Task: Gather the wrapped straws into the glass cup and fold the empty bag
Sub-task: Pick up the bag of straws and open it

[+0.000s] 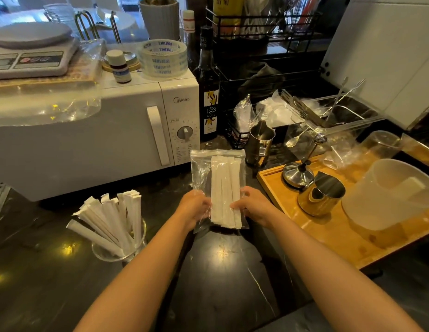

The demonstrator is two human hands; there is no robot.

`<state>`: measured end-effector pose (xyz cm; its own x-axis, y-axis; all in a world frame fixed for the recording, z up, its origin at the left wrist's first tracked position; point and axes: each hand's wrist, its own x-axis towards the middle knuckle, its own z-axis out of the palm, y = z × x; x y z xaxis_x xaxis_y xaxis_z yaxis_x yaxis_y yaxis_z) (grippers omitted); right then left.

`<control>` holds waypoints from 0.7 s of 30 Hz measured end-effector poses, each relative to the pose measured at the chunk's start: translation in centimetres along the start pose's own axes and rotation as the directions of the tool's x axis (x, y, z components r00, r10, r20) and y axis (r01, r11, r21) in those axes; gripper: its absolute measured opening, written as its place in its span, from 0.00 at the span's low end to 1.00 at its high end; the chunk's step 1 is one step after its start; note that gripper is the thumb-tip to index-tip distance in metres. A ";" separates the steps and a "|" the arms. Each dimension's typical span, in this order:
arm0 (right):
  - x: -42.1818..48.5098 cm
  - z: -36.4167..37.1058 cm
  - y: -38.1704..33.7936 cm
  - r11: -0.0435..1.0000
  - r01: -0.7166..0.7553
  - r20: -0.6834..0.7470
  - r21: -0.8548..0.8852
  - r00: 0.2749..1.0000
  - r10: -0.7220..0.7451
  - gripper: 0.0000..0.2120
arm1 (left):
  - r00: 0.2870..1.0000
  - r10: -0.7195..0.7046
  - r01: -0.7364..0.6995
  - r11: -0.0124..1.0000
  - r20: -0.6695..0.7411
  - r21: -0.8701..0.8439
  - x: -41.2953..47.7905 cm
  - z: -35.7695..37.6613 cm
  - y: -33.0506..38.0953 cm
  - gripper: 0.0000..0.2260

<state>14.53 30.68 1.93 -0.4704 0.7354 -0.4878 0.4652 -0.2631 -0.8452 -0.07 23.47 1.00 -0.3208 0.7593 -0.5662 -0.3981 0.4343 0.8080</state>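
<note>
A clear plastic bag (201, 168) is held upright above the dark counter, with several white wrapped straws (224, 188) inside it. My left hand (193, 207) grips the bag's lower left edge. My right hand (253, 204) grips its lower right edge, fingers against the straws. To the left, a glass cup (117, 252) stands on the counter and holds several more wrapped straws (112, 219) fanned out.
A white microwave (100, 140) stands behind the cup. A wooden tray (333, 233) at right carries a gold metal cup (321, 196), a steel plunger lid (297, 174) and a frosted plastic jug (385, 192). A syrup bottle (209, 97) and a steel pitcher (260, 142) stand behind the bag.
</note>
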 end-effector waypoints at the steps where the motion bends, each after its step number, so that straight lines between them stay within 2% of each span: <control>1: -0.5 0.0 -0.2 0.999 0.032 -0.007 0.006 0.999 -0.032 0.14 | 1.000 0.026 -0.027 0.999 0.007 0.025 -0.4 -0.2 0.3 0.11; 3: -1.6 0.0 -0.5 0.995 0.102 -0.022 0.003 0.995 -0.102 0.15 | 0.996 0.084 -0.086 0.993 0.031 0.076 -1.3 -0.5 1.0 0.09; 7: -4.2 -0.1 -0.2 0.975 0.215 -0.024 -0.053 0.976 -0.216 0.17 | 0.970 0.209 -0.222 0.970 0.127 0.099 -4.0 -0.6 2.2 0.12; 10: -6.2 0.0 0.0 0.953 0.294 0.005 -0.080 0.956 -0.294 0.18 | 0.931 0.306 -0.335 0.933 0.201 0.134 -6.4 -1.0 2.9 0.09; 14: -8.2 0.7 0.5 0.936 0.339 0.046 -0.092 0.941 -0.336 0.20 | 0.890 0.362 -0.422 0.885 0.279 0.198 -9.5 -2.2 3.2 0.05; 17: -9.4 1.2 0.5 0.917 0.385 0.081 -0.106 0.922 -0.378 0.18 | 0.868 0.403 -0.478 0.836 0.290 0.268 -11.6 -3.0 3.4 0.05; 21: -10.0 1.5 0.4 0.899 0.417 0.115 -0.134 0.908 -0.404 0.15 | 0.829 0.479 -0.549 0.793 0.288 0.263 -14.0 -4.1 4.2 0.05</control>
<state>18.28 22.31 6.17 -0.7007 0.7022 -0.1262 0.3224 0.1538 -0.9340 -0.78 12.60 11.64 -0.2091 0.9772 -0.0356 0.0863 0.0547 0.9948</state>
